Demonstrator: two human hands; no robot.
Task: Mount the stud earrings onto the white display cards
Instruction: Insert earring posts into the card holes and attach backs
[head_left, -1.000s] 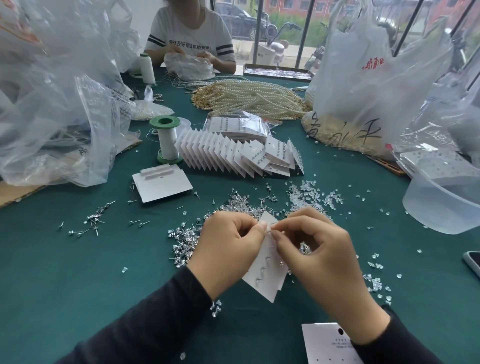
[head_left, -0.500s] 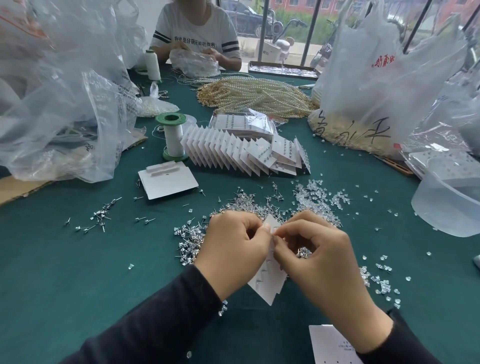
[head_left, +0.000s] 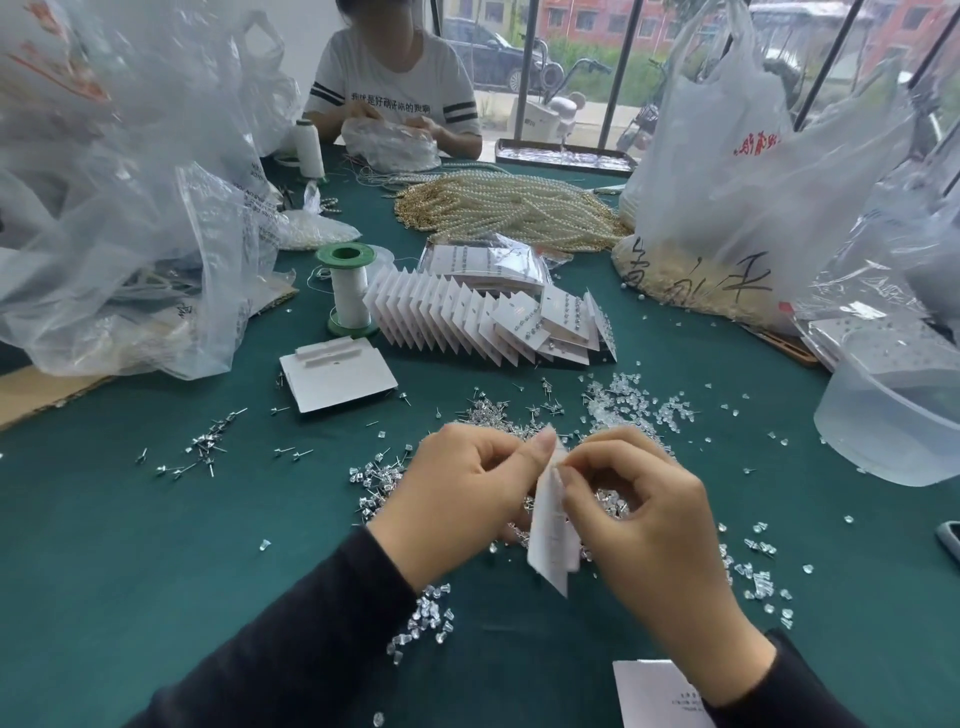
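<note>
Both forearms, in dark sleeves, enter from 6 o'clock and converge at the centre of the green tabletop (head_left: 130, 545). The left hand (head_left: 457, 499) is raised off the surface with its back toward the camera, fingers curled, its thumb and forefinger pinching the upper edge of the white display card (head_left: 553, 525). The right hand (head_left: 639, 514) faces it from 3 o'clock, fingers curled, its thumb and forefinger tips pressed together against the upper part of the card; whether a stud lies between those tips cannot be told. The hands are together, both clamped on the card, which is held in the air between them. The card is seen almost edge-on: its long axis runs from 12 o'clock to 6 o'clock, one corner pointing up between the fingertips, the opposite corner pointing down toward the wearer. The loose stud earrings (head_left: 379, 478) lie in a heap directly under and at 9 o'clock of the hands. A heap of clear backs (head_left: 623, 400) lies at 1 o'clock. A leaning row of filled cards (head_left: 467, 317) stands at 12 o'clock, with a green spool (head_left: 348, 291) at its 9 o'clock end. A clear plastic tub (head_left: 893, 410) sits at 3 o'clock. Another card (head_left: 654, 691) lies flat at 6 o'clock beside the right sleeve.
</note>
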